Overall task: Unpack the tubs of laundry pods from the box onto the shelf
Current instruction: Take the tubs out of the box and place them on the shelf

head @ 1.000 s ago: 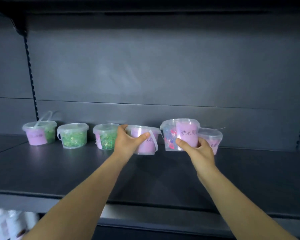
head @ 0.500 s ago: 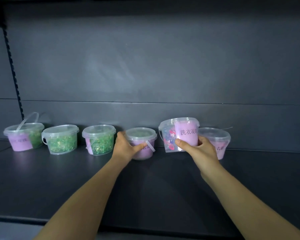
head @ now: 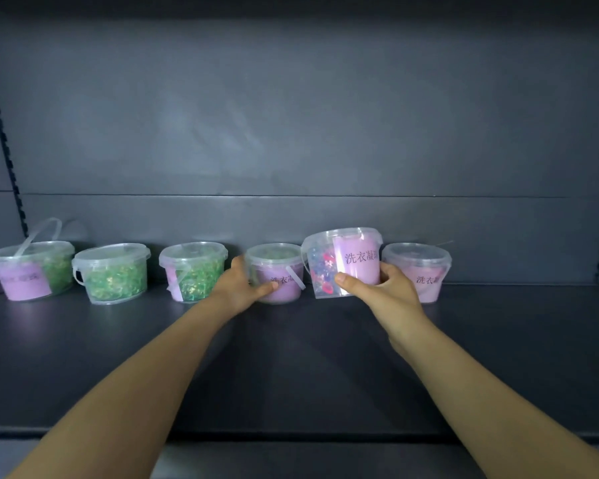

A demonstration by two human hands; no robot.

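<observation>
Clear plastic tubs, six, lidded, stand in one row along the back of a dark shelf (head: 291, 357). The first tub (head: 25, 278), second tub (head: 113, 274) and third tub (head: 196, 271) show green pods; the first has its handle up. The fourth tub (head: 284, 290), pink label, stands on the shelf, and the left hand (head: 237, 288) grips its side with the thumb across the front. The fifth tub (head: 339, 261), blue and red pods with a pink label, is held by the right hand (head: 384, 292), fingers curled round its lower half. It sits higher than its neighbours and leans a little, between the fourth tub and the sixth tub (head: 417, 271); whether its base touches the shelf cannot be told. The box is not in view. Risks, as judged: the gap looks tight, so lowering the fifth tub may push a neighbour out of line or catch rim on rim. The fourth tub's loose handle lies toward the gap and could be trapped. Letting go while the tub leans might tip it forward.
</observation>
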